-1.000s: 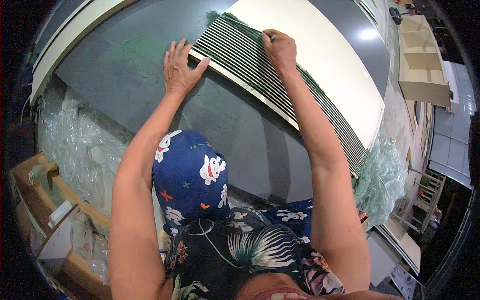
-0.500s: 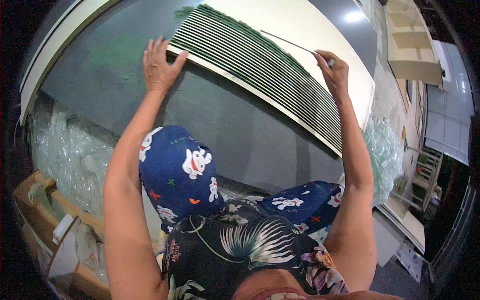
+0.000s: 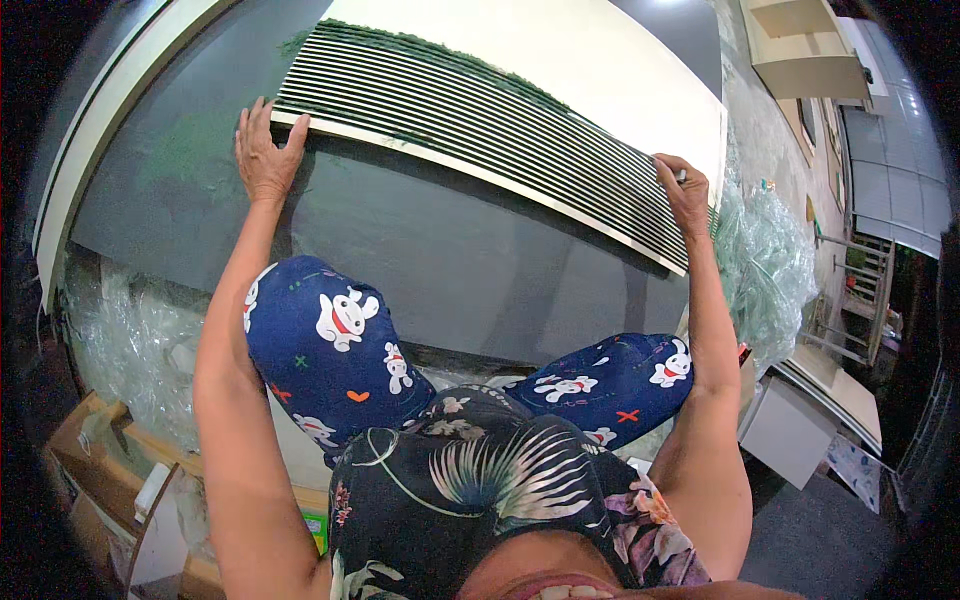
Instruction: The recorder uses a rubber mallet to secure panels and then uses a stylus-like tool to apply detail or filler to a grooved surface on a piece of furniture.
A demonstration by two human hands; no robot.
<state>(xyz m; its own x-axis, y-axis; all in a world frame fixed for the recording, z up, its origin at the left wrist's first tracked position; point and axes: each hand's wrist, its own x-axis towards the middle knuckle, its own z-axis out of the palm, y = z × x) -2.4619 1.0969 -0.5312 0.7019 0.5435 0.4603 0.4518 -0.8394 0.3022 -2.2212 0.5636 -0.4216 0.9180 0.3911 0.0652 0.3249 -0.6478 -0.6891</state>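
A white panel [image 3: 640, 60] with many narrow dark stripes, which look like grooves, lies slanted across a dark grey surface. My left hand [image 3: 265, 155] rests at its left corner, fingers apart, thumb along the near edge. Near the panel's right end, my right hand [image 3: 685, 195] is closed around a slim tool, whose pale grey end [image 3: 681, 176] shows between the fingers. Its thin shaft cannot be made out now. Dark green crumbly material [image 3: 440, 50] lies along the far side of the stripes.
The dark grey surface [image 3: 450, 240] extends under the panel, with green dust at left. Crumpled clear plastic [image 3: 765, 260] lies at right, more plastic [image 3: 140, 350] at left. A cardboard box [image 3: 90, 450] stands at lower left, a cream shelf unit [image 3: 810, 70] at upper right.
My right hand has moved right and toward me along the stripes; the tool's thin dark shaft is no longer visible. My left hand stays at the panel's left corner. The view has shifted.
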